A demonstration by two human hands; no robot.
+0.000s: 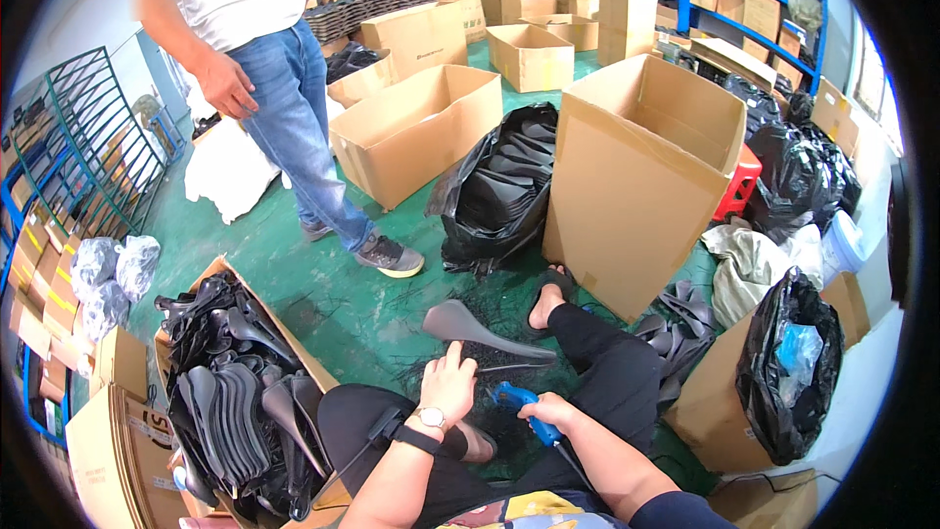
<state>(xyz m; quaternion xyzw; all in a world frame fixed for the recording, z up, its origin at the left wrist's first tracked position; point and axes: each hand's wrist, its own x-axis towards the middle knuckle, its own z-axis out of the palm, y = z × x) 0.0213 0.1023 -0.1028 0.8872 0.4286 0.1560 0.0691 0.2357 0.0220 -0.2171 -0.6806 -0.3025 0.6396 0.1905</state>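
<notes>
My left hand (446,387), with a watch and a black band at its wrist, grips a dark plastic bicycle saddle shell (460,323) by its edge. The shell's wide end points away to the left and its narrow nose to the right. In my right hand (550,413) is a blue hand tool (517,398), its tip facing the shell but apart from it; a dark cord seems to trail from it. Black trimmings (392,348) litter the green floor around the shell. How my left thumb sits is hidden.
At left stands a carton of nested saddle shells (220,421). More shells fill a black bag (504,176) ahead and lie by my right leg (685,323). A tall carton (627,176) rises ahead right. Another person (284,88) stands ahead left. A bag-lined box (793,372) is at right.
</notes>
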